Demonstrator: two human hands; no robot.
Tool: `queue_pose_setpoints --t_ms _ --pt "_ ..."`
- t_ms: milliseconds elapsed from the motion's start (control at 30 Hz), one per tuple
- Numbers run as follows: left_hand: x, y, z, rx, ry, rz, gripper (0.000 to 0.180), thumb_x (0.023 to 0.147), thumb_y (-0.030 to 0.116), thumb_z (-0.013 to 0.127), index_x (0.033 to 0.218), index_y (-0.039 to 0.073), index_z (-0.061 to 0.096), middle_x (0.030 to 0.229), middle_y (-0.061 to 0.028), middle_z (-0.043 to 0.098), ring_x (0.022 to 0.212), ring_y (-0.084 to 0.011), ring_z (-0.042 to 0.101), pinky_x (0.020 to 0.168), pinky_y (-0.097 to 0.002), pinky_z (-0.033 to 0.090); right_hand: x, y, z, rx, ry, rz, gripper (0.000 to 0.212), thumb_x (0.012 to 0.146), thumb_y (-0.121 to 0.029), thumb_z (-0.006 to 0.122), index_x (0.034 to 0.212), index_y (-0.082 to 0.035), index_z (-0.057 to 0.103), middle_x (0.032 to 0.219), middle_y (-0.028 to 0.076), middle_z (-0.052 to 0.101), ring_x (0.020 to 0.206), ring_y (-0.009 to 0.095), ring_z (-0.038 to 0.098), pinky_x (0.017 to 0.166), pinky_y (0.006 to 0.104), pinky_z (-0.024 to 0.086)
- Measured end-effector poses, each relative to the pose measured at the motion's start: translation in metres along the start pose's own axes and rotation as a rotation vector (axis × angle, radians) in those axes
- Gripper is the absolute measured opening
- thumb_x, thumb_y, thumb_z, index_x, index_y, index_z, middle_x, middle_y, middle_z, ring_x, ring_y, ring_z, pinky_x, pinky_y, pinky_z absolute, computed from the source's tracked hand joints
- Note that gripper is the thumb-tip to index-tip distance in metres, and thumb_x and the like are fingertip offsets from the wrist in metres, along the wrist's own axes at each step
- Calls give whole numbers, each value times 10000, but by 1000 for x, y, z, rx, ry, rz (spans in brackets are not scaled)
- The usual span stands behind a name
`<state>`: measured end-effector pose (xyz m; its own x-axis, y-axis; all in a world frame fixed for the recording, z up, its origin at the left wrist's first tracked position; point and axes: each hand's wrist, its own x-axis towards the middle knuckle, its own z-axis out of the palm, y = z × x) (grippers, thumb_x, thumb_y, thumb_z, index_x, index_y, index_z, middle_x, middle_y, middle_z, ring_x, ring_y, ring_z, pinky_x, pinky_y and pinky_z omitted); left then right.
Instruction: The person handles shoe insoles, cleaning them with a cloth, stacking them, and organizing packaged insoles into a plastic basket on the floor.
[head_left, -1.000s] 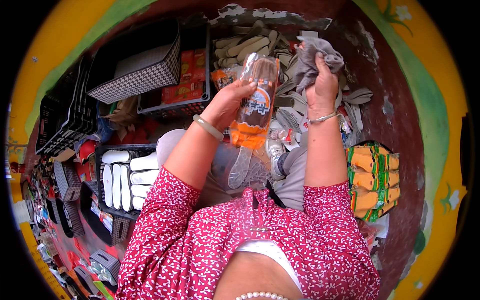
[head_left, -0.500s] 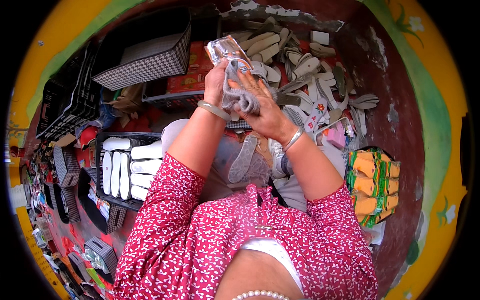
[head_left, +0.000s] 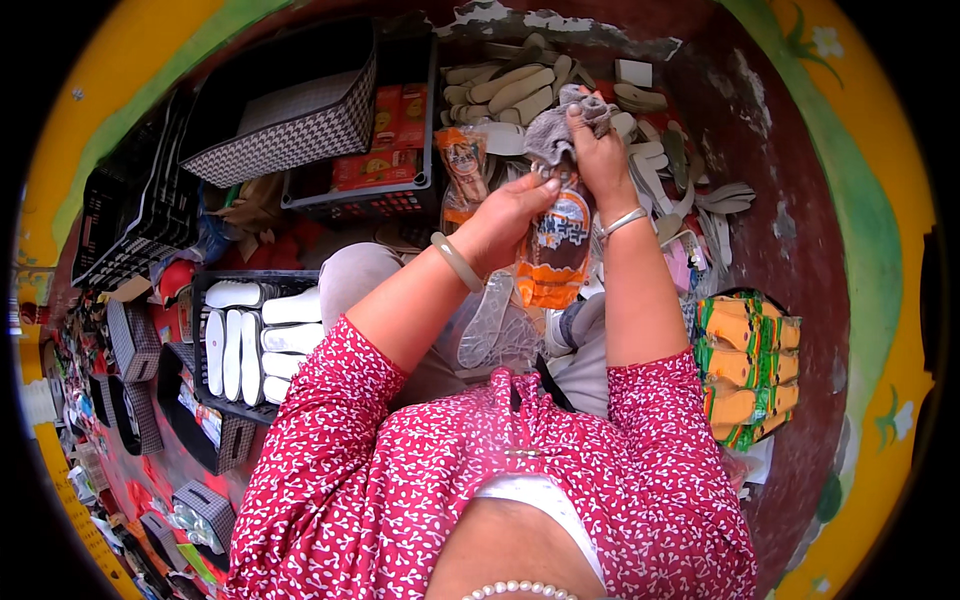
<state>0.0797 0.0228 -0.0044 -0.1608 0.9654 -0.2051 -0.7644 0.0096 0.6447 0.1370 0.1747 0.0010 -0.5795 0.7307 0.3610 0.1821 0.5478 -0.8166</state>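
Observation:
Over my lap, my left hand [head_left: 508, 215] pinches the upper end of a clear and orange printed plastic packet [head_left: 556, 245]. Something dark shows through its film, but I cannot make out what it is. My right hand [head_left: 602, 165], beyond and to the right, is closed around a crumpled grey cloth [head_left: 550, 135]. The cloth hangs at the packet's top, close to my left fingertips. A second orange-printed packet [head_left: 463, 165] lies left of the cloth, beside the dark crate. Below my hands, a clear plastic sheet and a pale insole [head_left: 485, 320] rest between my legs.
Loose insoles [head_left: 520, 90] are heaped ahead against the red wall. A black crate of white insoles [head_left: 245, 340] stands at my left, a basket of yellow-green packets [head_left: 745, 370] at my right. A checked bin [head_left: 290, 120] sits on a crate with red boxes [head_left: 385, 165].
My right hand has moved right and outward with the cloth. My left hand has come lower and right, and a packet now hangs below it. The second packet now shows on the left.

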Motion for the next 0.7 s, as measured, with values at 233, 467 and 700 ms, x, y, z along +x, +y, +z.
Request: queue_pose_setpoints --t_ms 233,467,700 --pt "-7 37 -8 -47 -29 202 289 932 183 441 1158 5 471 1002 -106 605 880 -195 620 773 -341 522 6 13 -33 412 204 457 402 866 -314 589 1000 65 608 928 65 631 810 132 585 727 269 454" --pt "1 58 -24 -164 -13 360 279 889 155 511 1132 20 491 952 -109 610 849 -210 629 754 -363 543 -5 -8 -54 1328 -167 420 521 833 -366 623 1194 -12 496 1146 110 574 1064 255 548 908 432 445" --pt "5 47 -17 40 -44 414 246 871 83 543 1106 12 520 958 -78 620 822 -159 627 731 -302 534 -27 -44 -26 1603 -538 352 789 762 -609 568 1228 17 453 1168 108 549 1057 235 534 933 392 422"
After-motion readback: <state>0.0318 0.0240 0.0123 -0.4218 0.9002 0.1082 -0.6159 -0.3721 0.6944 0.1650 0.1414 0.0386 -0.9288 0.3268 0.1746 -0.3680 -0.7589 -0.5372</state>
